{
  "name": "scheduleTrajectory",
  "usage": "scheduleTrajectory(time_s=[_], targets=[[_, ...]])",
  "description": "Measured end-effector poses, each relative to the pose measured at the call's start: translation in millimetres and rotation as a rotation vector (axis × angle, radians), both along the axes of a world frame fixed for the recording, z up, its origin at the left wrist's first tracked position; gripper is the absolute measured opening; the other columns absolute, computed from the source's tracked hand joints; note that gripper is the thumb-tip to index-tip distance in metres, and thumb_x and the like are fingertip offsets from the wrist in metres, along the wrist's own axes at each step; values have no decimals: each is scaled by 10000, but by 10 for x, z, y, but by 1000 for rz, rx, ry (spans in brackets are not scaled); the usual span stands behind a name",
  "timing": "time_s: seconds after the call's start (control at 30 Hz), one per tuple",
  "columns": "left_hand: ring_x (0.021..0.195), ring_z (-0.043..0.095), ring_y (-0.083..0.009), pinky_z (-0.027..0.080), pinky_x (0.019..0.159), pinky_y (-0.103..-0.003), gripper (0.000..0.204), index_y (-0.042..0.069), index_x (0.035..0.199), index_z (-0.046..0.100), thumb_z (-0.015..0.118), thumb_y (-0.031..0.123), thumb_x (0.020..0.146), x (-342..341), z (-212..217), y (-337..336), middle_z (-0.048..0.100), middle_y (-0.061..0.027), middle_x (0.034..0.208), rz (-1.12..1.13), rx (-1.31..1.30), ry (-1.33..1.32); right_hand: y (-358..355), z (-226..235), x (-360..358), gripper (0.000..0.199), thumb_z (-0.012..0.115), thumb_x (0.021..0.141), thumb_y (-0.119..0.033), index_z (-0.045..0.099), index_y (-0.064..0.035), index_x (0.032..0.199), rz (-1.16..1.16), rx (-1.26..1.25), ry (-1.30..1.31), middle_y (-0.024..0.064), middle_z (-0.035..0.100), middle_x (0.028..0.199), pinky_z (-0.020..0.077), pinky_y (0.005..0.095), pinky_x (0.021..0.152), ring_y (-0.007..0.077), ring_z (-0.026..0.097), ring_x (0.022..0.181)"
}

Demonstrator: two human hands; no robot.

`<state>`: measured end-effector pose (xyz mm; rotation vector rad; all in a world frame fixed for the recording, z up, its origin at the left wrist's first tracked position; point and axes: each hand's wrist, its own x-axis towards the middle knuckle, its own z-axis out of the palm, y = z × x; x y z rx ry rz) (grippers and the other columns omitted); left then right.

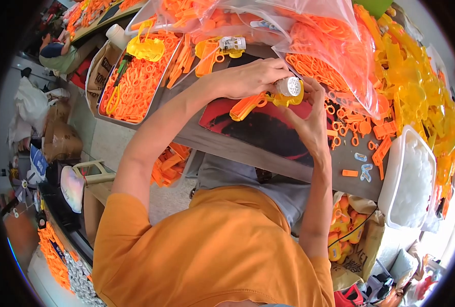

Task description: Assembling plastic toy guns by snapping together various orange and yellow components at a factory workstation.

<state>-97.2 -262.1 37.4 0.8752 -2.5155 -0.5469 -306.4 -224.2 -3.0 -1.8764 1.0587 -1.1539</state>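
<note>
At the left end of the table [199,137] we saw a tray [174,57] filled with small orange parts [135,94], a yellow piece [146,49] lying on top of them. Just right of the tray, toward the far edge, we found long orange pieces [182,62] and an orange-and-yellow toy gun [205,57] with a clear cylinder. Near the middle, above a black-and-red mat [260,135] by the near edge, we had a second toy gun [288,99], its orange handle pointing left. We saw the left hand [262,78] grasping it beside its whitish cylinder [289,86], those fingertips partly hidden, while the right hand [312,110] had its fingers clasped around the yellow body from the right. Beyond them, along the far edge, we saw plastic bags [330,56] of orange parts. Rightward, orange rings [338,113] and small clear pieces [365,171] lay scattered toward the near right corner; just beside that corner stood a white bin [390,176].
</note>
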Motion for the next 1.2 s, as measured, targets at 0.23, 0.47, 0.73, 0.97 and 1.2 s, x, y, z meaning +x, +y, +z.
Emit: scheduleTrajectory(time_s=[0.23,0.47,0.73,0.97,1.2], targets=[[1065,579,-309,475,896,-398,402,-12,1229,533,623,50,842,-21,14,21,598,-140,1114,54,-27,-27,30,74,30,752,820,739,-137,388,-2,1339,11,81,-62,148,584,1201,423,370,1001,209,575,1073],[1029,631,-312,498,889,-381,363,26,1189,577,608,21,827,-22,-32,146,654,-130,1100,167,174,181,22,-49,51,759,832,741,-115,388,-10,1347,-24,67,-175,140,595,1168,464,335,950,196,594,1051],[932,621,-292,508,844,-360,383,21,1198,581,625,20,818,-101,-7,218,665,-127,1071,176,71,76,76,26,54,749,823,748,-104,391,-24,1354,-10,73,-86,124,594,1182,458,331,962,185,589,1070],[927,651,-248,510,877,-319,347,44,1218,627,617,52,871,-11,-324,318,678,-116,1075,419,237,581,154,-307,-136,803,829,693,-187,403,-71,1364,-39,8,305,127,507,1337,212,484,1128,311,446,1267],[1159,516,-250,376,1001,-392,102,87,951,674,657,140,865,-190,-594,443,591,-71,1217,550,-165,247,214,-324,-80,628,777,756,-138,486,-109,1311,-105,-205,470,131,430,1429,288,473,1092,323,424,1286]])
